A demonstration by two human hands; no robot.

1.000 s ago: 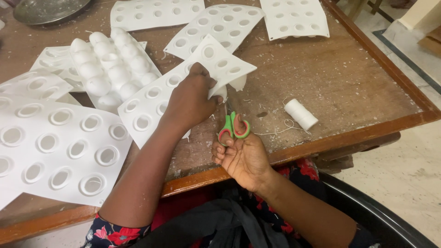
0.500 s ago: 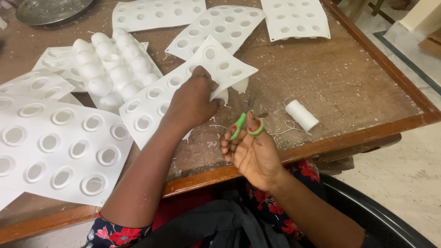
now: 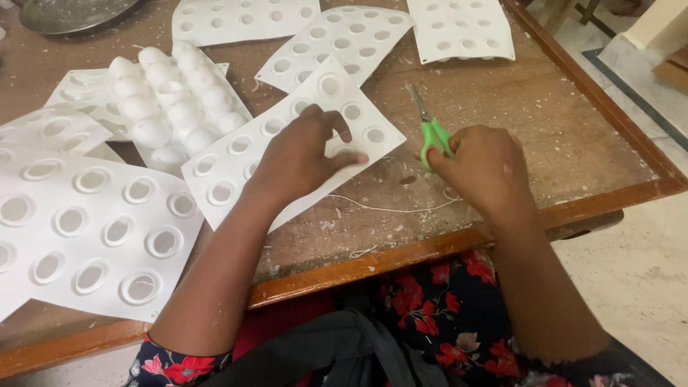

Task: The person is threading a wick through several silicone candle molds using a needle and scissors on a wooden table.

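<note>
Wooden worktop (image 3: 545, 107) w/ raised rim fills most of the view, dusted w/ white crumbs. Biggest item: white mould sheet (image 3: 79, 229) w/ round cups at the near-left corner, overhanging the near edge. Next, a tilted white cup sheet (image 3: 287, 143) around mid-worktop, one corner pointing toward the far edge. L of it a tray of white egg-shaped domes (image 3: 168, 107), lying on top of other flat sheets. Three more cup sheets along the far edge: one far-left-centre (image 3: 244, 18), one centre (image 3: 337, 43), one toward the far-right corner (image 3: 462, 29). Grey metal dish (image 3: 72, 11) at the far-left corner, partly cut off.

Left hand (image 3: 301, 154) lies palm-down on the tilted sheet, fingers spread and slightly curled, pressing on it; not gripping anything that I can see. Right hand (image 3: 484, 168) near the near-right edge, closed around the green handles of small scissors (image 3: 428, 125); blades point toward the far edge, appear closed, tip close to that sheet's right corner. Thin white thread (image 3: 394, 209) runs on the wood between the two hands, near the near edge; a short scrap (image 3: 362, 252) lies just by the rim.
</note>
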